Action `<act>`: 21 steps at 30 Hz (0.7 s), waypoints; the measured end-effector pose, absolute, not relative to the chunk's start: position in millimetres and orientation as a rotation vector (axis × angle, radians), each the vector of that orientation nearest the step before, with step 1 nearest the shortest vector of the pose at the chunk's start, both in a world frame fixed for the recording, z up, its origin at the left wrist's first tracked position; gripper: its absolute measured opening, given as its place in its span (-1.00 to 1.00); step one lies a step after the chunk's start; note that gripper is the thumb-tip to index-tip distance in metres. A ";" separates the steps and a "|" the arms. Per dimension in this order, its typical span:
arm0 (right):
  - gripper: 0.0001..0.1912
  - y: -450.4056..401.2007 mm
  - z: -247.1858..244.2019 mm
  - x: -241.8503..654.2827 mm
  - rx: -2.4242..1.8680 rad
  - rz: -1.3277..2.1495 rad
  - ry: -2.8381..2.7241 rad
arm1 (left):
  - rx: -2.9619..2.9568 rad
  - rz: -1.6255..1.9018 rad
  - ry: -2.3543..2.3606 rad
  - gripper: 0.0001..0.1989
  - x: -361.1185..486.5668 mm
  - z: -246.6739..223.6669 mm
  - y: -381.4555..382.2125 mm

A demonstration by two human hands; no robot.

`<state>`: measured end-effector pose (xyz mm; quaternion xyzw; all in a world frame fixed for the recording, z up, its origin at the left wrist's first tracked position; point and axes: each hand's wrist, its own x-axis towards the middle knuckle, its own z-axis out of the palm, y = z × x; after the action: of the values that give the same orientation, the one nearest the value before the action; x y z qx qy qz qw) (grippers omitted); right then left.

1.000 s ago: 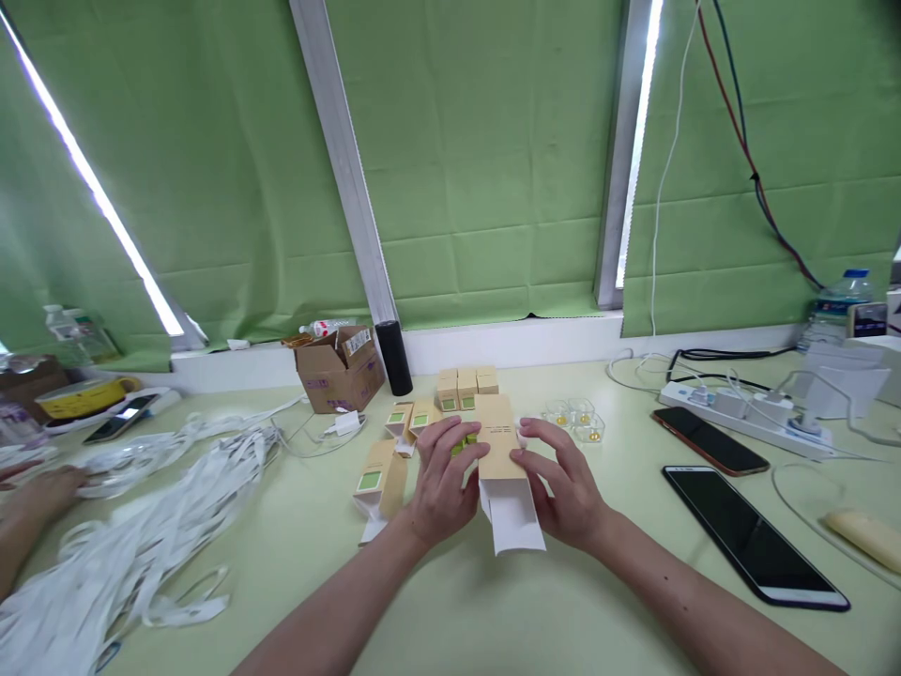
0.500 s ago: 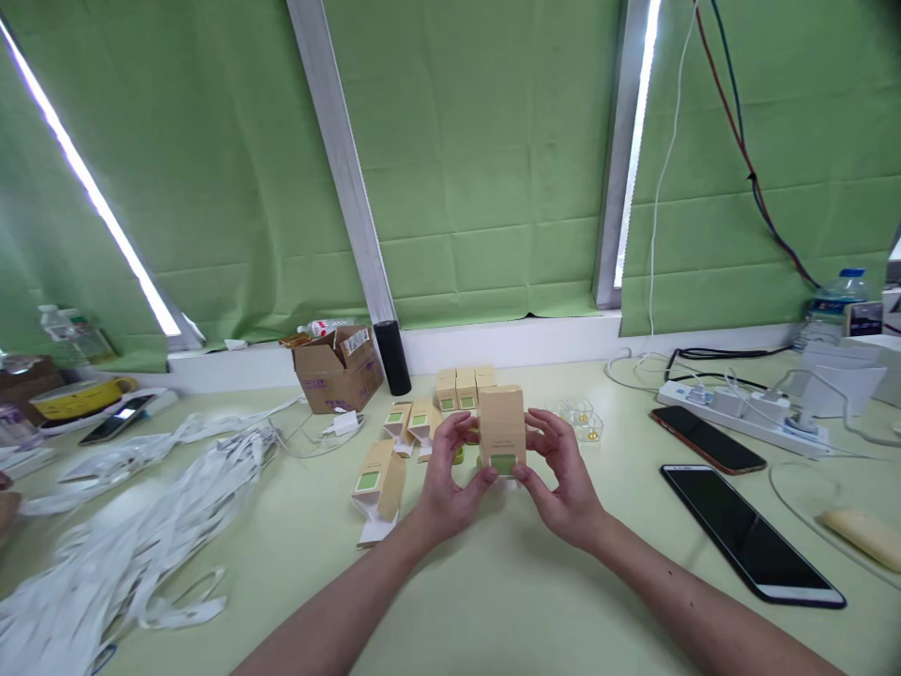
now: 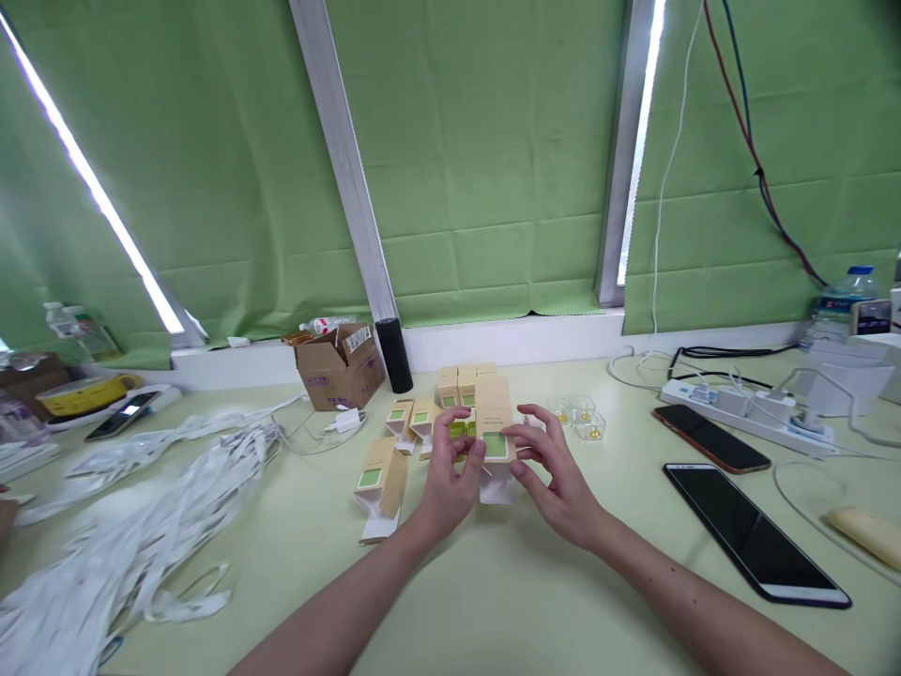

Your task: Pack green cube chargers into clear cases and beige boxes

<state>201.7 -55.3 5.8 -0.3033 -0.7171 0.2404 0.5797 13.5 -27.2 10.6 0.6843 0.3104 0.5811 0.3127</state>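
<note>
One camera, worn on the person's head, gives the only view. It looks forward and down across the table (image 3: 450, 615), its downward tilt making the window posts (image 3: 344, 160) splay apart toward the top. Both forearms (image 3: 338, 596) enter from the bottom edge. The left hand (image 3: 450, 479), right hand (image 3: 554, 479) and carton (image 3: 495, 404) sit close, just below the middle. Farther off, the sill (image 3: 507, 340) crosses the frame, and green curtains (image 3: 493, 160) fill the upper half. The wide view reaches from the straps (image 3: 161, 526) on the left to the power strip (image 3: 750, 413) on the right.
</note>
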 end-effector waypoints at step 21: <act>-0.63 -53.7 9.4 210.0 -0.616 0.732 -1.618 | 2.074 1.500 0.667 -0.71 5.5 14.9 -31.2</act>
<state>210.0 -53.7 9.4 -0.2648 -0.6951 0.3143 0.5898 5.5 -31.2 14.9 0.7600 0.2443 0.5499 0.2457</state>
